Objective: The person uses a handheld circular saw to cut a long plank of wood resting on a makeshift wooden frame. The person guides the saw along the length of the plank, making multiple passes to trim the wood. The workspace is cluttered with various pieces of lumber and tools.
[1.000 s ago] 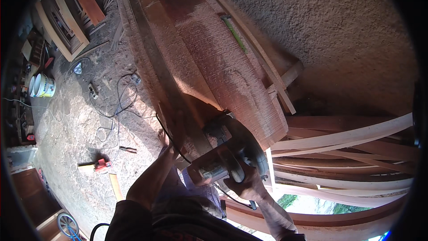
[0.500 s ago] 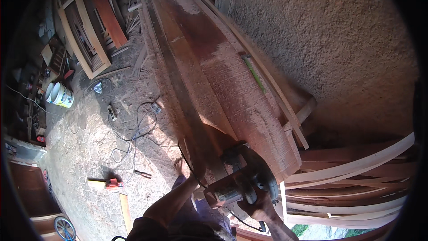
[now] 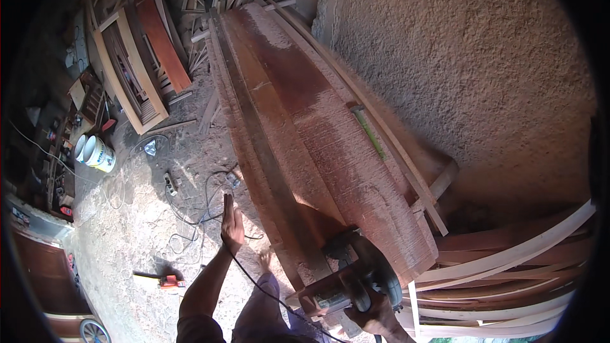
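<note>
My right hand (image 3: 375,313) is wrapped around the rear handle of a circular saw (image 3: 330,290). The saw rests at the near end of a long, sawdust-covered wooden bench top (image 3: 305,152), beside a reddish plank edge. My left hand (image 3: 233,227) is off the wood, raised over the floor to the left, its fingers stretched out straight and holding nothing. The saw's black cord (image 3: 257,282) runs close by that wrist and up from the tool. The saw's blade is hidden beneath its body.
A green strip-like tool (image 3: 370,133) lies near the bench's right edge, by a rough wall (image 3: 457,63). Curved planks (image 3: 508,260) are stacked at the right. Cables, a power strip (image 3: 169,184), a red-handled tool (image 3: 168,281) and white buckets (image 3: 98,154) are on the floor at left.
My left hand has left the bench near the saw and swung out left over the floor, fingers extended. My right hand stays on the saw. The view has shifted slightly.
</note>
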`<state>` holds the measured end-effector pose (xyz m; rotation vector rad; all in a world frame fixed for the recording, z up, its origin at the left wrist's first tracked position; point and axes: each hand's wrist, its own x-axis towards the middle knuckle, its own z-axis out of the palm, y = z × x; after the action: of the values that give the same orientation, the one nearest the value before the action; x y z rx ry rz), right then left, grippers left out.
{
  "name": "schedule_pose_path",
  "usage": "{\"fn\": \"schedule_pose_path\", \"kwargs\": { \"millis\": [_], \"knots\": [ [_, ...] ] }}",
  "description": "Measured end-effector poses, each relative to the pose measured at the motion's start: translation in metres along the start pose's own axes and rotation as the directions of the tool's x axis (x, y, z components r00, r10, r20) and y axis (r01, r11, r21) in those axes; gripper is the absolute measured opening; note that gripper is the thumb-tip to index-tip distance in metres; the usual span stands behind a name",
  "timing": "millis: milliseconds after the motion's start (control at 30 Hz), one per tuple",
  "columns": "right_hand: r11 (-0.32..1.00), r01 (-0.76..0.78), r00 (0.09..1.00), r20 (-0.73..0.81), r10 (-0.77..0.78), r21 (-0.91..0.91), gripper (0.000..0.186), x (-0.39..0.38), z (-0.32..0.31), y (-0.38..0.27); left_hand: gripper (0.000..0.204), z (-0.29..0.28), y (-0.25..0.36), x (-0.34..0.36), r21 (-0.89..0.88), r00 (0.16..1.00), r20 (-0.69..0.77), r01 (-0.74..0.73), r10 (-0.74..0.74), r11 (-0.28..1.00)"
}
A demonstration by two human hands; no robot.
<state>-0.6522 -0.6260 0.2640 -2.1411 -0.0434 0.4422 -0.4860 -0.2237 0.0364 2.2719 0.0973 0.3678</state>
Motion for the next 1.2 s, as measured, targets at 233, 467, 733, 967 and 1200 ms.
{"fn": "schedule_pose_path", "kwargs": {
  "millis": [233,467,733,967,1200],
  "knots": [
    [0.994,0.040,0.999,-0.036,-0.037,0.102,0.066,0.014,0.003,-0.010,0.061,0.066,-0.054,0.155,-0.321,0.971,-0.046,0.209,-0.235,0.924],
    [0.994,-0.056,0.998,0.014,0.055,0.096,0.061,0.027,0.000,-0.021,0.061,0.102,-0.043,0.159,-0.562,0.955,0.070,0.278,-0.290,0.779],
    [0.988,-0.044,0.999,0.014,0.043,0.148,0.056,0.053,0.001,-0.034,0.061,0.103,-0.045,0.156,-0.596,0.943,0.087,0.307,-0.320,0.742],
    [0.995,0.085,0.996,-0.023,-0.084,0.053,0.060,0.070,0.003,-0.037,0.061,0.105,-0.046,0.157,-0.607,0.935,0.103,0.328,-0.338,0.723],
    [0.991,0.097,0.995,-0.033,-0.094,0.095,0.059,0.082,0.007,-0.040,0.061,0.104,-0.046,0.158,-0.601,0.931,0.124,0.345,-0.343,0.721]
  ]
}}
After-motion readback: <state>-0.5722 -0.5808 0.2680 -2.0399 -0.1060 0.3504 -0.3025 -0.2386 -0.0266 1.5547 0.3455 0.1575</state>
